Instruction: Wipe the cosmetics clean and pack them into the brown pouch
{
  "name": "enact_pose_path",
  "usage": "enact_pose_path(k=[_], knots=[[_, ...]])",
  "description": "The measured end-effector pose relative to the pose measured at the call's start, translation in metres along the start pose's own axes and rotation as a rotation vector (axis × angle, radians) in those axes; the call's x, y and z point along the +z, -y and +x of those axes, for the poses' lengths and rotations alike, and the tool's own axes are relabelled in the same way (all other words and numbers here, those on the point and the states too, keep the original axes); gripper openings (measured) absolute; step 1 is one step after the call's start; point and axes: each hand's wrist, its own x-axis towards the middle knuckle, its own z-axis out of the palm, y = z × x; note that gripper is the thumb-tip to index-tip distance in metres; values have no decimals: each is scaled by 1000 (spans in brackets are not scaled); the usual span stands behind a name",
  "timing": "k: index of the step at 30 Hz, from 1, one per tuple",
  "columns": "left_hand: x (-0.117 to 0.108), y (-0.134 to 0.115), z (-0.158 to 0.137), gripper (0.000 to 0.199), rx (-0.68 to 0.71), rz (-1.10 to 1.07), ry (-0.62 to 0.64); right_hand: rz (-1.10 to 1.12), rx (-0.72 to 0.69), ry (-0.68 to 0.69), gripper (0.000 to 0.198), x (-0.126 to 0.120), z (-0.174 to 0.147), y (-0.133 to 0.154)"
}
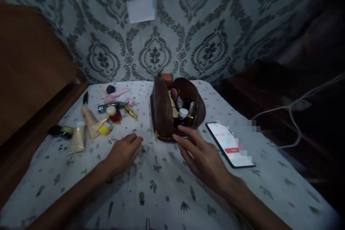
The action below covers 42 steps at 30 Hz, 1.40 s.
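A brown cosmetic bag (163, 111) stands unzipped in the middle of the cloth. Inside it I see a white-capped bottle (183, 113), a pink item (174, 94) and other small things too dark to name. My right hand (203, 154) is at the bag's front rim, fingers stretched out and holding nothing; whether the fingertips touch the bag I cannot tell. Left of the bag, my left hand (124, 152) rests low over the cloth with curled fingers and nothing showing in them. Beyond it lie a red jar with a pale lid (114, 114) and a small gold tube (130, 112).
More cosmetics lie at the left: a cream tube (77, 138), a beige tube (89, 118), a green bottle (111, 106) and a pink brush-like item (117, 95). A lit phone (226, 143) lies at the right. White cables (285, 107) hang beyond the table's right edge.
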Motion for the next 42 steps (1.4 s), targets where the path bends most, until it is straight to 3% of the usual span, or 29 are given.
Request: enact_pose_path(k=[7, 10, 14, 23, 27, 30, 36, 39, 42], knots=[[18, 10, -33, 33, 102, -46, -71, 273, -59, 117, 27, 40, 19, 30], [21, 16, -36, 17, 89, -65, -112, 440, -11, 201, 25, 62, 35, 41], [21, 33, -34, 16, 14, -133, -197, 575, 98, 294, 23, 94, 61, 52], [18, 67, -33, 28, -132, -305, -359, 451, 370, 243, 34, 157, 120, 61], [25, 70, -38, 28, -115, -325, -403, 515, 344, 226, 28, 179, 132, 72], [21, 73, -41, 28, -82, -426, -516, 590, 275, 281, 25, 190, 136, 86], [3, 94, -48, 34, -369, -661, -842, 457, 234, 424, 52, 193, 148, 125], [-1, 105, -50, 30, -462, -677, -922, 416, 286, 435, 47, 196, 154, 137], [-3, 115, -50, 23, -530, -729, -1017, 588, 337, 368, 41, 202, 153, 134]])
